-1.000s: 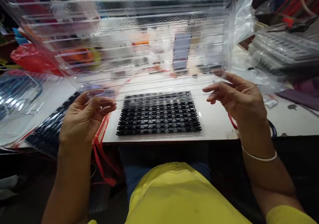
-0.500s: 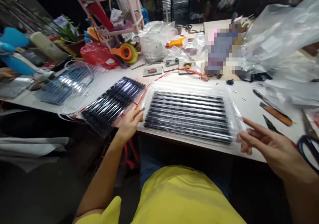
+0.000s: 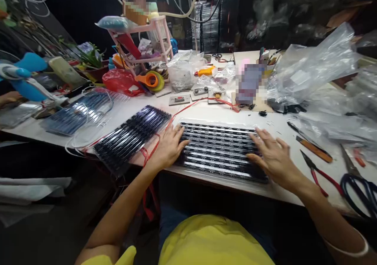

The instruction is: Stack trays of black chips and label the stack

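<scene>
In front of me a panel of black strips (image 3: 218, 151) lies on the white table, with a clear plastic layer showing around its edges. My left hand (image 3: 169, 145) rests at the panel's left edge, fingers spread and thumb over the strips. On the right side, my right hand (image 3: 272, 155) lies with fingers apart on the panel's edge, a little blurred. A second stack of black strips (image 3: 132, 139) sits slantwise to the left, over the table's front edge. A red ribbon-like strand (image 3: 153, 149) runs between the two, beside my left hand.
To the right lie red-handled pliers (image 3: 316, 172), dark-handled scissors (image 3: 357, 190) and an orange-handled knife (image 3: 315, 149). Clear plastic bags (image 3: 312, 76) are heaped at the back right. A pink rack (image 3: 144, 58), an orange tape dispenser (image 3: 151, 80) and a blue fan (image 3: 23, 74) stand at the back left.
Both hands have moved inward from the raised edges of the clear plastic onto the black-strip panel. The plastic now lies flatter, and my fingers have spread. The camera view has tilted up slightly.
</scene>
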Demonstrator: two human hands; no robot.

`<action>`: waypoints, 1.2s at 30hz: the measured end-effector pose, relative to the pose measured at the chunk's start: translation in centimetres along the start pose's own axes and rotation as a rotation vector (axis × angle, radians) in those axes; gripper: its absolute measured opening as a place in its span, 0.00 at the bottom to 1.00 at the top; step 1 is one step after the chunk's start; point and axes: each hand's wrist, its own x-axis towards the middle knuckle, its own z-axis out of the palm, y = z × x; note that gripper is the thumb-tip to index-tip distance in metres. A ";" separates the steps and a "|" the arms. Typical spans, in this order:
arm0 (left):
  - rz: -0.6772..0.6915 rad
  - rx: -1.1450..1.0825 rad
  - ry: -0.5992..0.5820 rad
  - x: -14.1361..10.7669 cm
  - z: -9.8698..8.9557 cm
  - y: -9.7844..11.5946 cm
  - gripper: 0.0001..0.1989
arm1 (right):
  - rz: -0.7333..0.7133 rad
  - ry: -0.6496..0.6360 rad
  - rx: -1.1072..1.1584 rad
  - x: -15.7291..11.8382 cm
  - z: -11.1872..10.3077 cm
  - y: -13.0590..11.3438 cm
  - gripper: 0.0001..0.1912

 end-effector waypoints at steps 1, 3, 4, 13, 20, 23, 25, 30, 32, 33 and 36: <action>0.032 0.047 -0.051 0.5 0.4 0.7 0.31 | -0.074 -0.070 -0.026 0.4 0.5 -0.4 0.35; 0.072 0.118 -0.127 1.0 1.4 1.6 0.33 | -0.149 -0.224 -0.038 1.1 1.1 -1.3 0.37; 0.081 0.145 -0.147 1.1 1.8 1.9 0.34 | -0.160 -0.293 -0.028 1.3 1.1 -1.6 0.38; 0.118 0.280 -0.101 1.0 1.7 1.9 0.33 | -0.148 -0.398 0.078 4.4 1.6 -2.9 0.41; 0.173 0.204 -0.057 3.1 0.8 1.4 0.35 | -0.146 -0.396 0.093 4.2 1.9 -2.7 0.40; 0.175 0.137 -0.085 4.0 1.9 1.0 0.36 | -0.147 -0.368 0.106 4.2 2.0 -2.8 0.40; 0.186 0.079 -0.093 4.3 2.4 0.7 0.36 | -0.157 -0.311 0.115 4.1 2.1 -2.9 0.39; 0.173 -0.081 -0.043 2.7 2.2 -1.2 0.30 | -0.110 -0.165 0.114 2.7 2.1 -1.4 0.31; 0.144 -0.148 -0.027 0.8 1.8 -2.4 0.28 | -0.042 -0.122 0.103 1.1 1.8 -0.2 0.28; 0.132 -0.211 -0.016 -0.4 1.6 -3.0 0.27 | -0.018 -0.108 0.105 0.0 1.5 0.4 0.27; 0.141 -0.354 -0.024 -4.3 0.8 -4.0 0.24 | -0.022 -0.098 0.155 -4.0 0.1 1.8 0.24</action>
